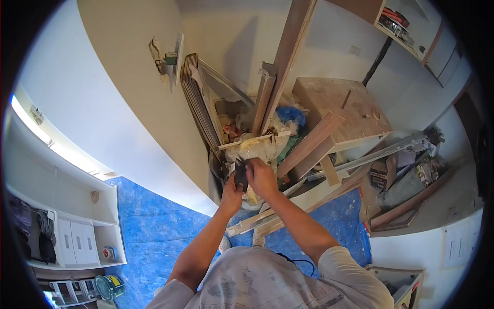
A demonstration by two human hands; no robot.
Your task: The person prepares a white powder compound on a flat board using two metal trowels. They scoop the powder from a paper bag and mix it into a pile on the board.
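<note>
A small dark flat object [240, 172], too small to identify, is held between both hands low in front of me. My left hand [232, 190] grips it from the left with closed fingers. My right hand [261, 177] grips its right side, fingers curled round it. Just beyond lie crumpled pale plastic sheeting [247, 149] and a narrow light wooden strip [272, 135] across a pile of rubbish. A stack of thin panels [200, 98] leans upright against the wall to the left of the pile.
Tall boards [285, 46] lean behind the pile. A dusty wooden box [350, 98] and loose planks [303, 144] stand at right, planks [267, 221] lie near my feet, and blue sheeting [149, 216] covers the floor. White shelving [77, 242] is at left; a wall cabinet [401, 41] hangs upper right.
</note>
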